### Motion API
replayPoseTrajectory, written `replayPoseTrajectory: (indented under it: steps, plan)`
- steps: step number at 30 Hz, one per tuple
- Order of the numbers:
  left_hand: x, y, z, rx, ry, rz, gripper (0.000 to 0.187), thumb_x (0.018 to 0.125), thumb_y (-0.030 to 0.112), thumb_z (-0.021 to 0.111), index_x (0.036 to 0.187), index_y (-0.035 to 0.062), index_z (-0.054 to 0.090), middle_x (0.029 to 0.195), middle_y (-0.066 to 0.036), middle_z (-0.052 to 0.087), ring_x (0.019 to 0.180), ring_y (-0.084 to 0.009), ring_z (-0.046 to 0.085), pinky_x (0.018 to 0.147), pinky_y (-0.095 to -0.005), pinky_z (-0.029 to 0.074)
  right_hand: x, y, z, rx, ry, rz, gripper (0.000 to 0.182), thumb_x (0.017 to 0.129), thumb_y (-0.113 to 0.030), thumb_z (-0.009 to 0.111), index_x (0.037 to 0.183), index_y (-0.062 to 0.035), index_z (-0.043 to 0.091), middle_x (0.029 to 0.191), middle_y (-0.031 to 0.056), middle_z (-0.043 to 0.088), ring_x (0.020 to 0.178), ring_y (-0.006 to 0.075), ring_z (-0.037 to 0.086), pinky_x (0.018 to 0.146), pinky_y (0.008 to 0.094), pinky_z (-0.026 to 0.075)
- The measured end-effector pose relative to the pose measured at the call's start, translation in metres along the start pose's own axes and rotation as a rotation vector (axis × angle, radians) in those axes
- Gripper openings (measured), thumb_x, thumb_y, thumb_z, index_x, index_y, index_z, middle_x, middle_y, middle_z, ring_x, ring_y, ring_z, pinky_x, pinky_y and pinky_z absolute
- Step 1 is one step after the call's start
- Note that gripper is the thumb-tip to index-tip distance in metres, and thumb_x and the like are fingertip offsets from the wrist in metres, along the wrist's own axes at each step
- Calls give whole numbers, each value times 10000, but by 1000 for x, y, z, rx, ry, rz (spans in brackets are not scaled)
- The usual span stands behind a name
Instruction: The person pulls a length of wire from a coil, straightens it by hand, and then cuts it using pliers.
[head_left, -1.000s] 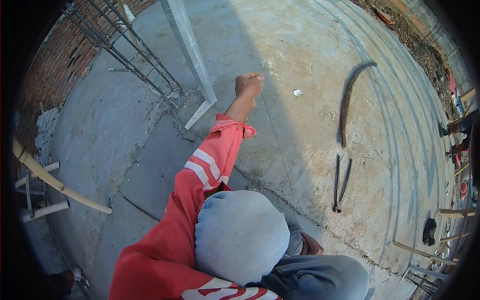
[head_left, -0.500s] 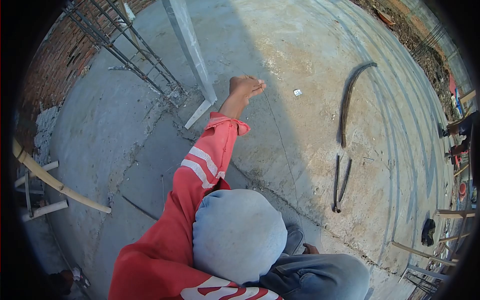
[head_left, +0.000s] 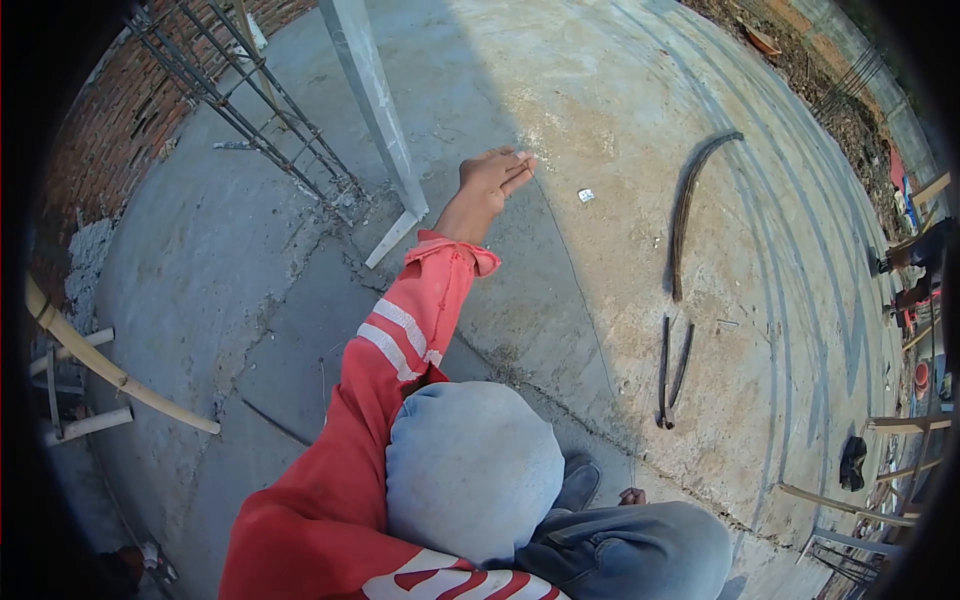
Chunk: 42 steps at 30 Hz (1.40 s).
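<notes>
My left hand (head_left: 496, 182), in a red sleeve, stretches forward over the concrete floor with its fingers pinched on a thin wire (head_left: 580, 288). The wire runs back across the floor toward my knees. Just past my right knee, only part of my right hand (head_left: 632, 496) shows, low by the floor. Its fingers look curled, and a thin strand rises beside it; what it grips is mostly hidden. To the right lie pincers (head_left: 667, 395) with their handles apart, and above them a curved bundle of tie wire (head_left: 683, 210).
A grey upright post (head_left: 375, 110) and a rebar column cage (head_left: 255, 110) stand ahead on the left. Bamboo (head_left: 125, 382) juts in at the left. A small white scrap (head_left: 586, 195) lies on the floor. A person (head_left: 925, 255) is at the far right edge.
My left hand has shifted slightly right and turned a little, still pinching the wire. The wire now lies further right along its lower part. My right hand has moved slightly right.
</notes>
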<state>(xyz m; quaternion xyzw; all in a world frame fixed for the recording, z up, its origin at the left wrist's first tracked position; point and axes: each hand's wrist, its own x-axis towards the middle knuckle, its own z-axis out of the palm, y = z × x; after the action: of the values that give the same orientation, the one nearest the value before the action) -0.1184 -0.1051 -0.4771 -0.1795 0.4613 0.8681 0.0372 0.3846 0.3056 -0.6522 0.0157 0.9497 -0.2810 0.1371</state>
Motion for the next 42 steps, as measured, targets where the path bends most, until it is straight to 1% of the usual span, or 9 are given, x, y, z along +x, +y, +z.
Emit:
replayPoseTrajectory:
  steps: [7,13,18,21,23,30,33,36,42]
  plan:
    - [-26,91,126,-105,-290,70,197,861,1,629,1047,-51,589,985,-120,651,896,-212,640,856,-288,563,50,-58,-160,-219,383,270,325,791,7,556,1114,-23,558,1003,153,610,939,324,588,823,417,471]
    - [-89,161,236,-133,-381,227,152,852,6,640,997,-40,627,929,-108,660,822,-168,640,781,-260,577,124,-274,-368,-84,1036,-107,349,879,-65,543,1222,0,534,1210,188,570,1150,349,528,996,412,387]
    - [-125,164,249,-256,-399,329,164,841,12,656,996,-35,631,893,-88,659,787,-150,635,752,-264,579,218,-394,-396,-44,863,-525,396,886,-218,629,1200,2,527,1102,199,632,1035,339,612,875,423,467]
    - [-127,160,232,-259,-380,334,179,839,18,663,1006,-33,627,904,-85,658,781,-142,631,744,-268,577,266,-410,-378,650,567,-435,217,870,-176,664,947,25,637,736,77,659,615,121,605,576,260,470]
    - [-126,160,219,-237,-371,334,192,845,36,666,1020,-31,624,914,-83,657,781,-134,627,742,-253,568,281,-408,-357,609,776,-489,161,862,-143,671,868,17,660,661,49,614,567,88,529,535,243,422]
    - [-119,146,196,-65,-413,281,169,856,70,667,978,-45,644,901,-88,662,778,-120,623,742,-219,548,291,-408,-327,389,1028,-428,128,827,-118,690,816,8,671,630,64,613,558,75,516,533,255,412]
    - [-111,149,188,-2,-423,305,169,859,59,658,981,-57,640,903,-99,661,774,-119,622,735,-212,544,287,-412,-328,268,899,-408,137,824,-125,687,818,11,674,625,60,608,557,85,516,527,270,416]
    - [-103,156,177,-17,-450,211,174,858,47,655,988,-67,632,905,-108,661,777,-127,625,733,-212,543,268,-424,-342,598,344,-387,157,870,-151,656,862,3,685,654,-1,585,522,49,458,470,215,342]
    - [-101,161,174,-157,-529,185,209,849,47,667,1010,-78,616,877,-115,665,756,-142,633,733,-224,544,288,-406,-339,950,403,-446,194,921,-193,611,900,-7,665,697,-23,575,512,11,400,438,191,268]
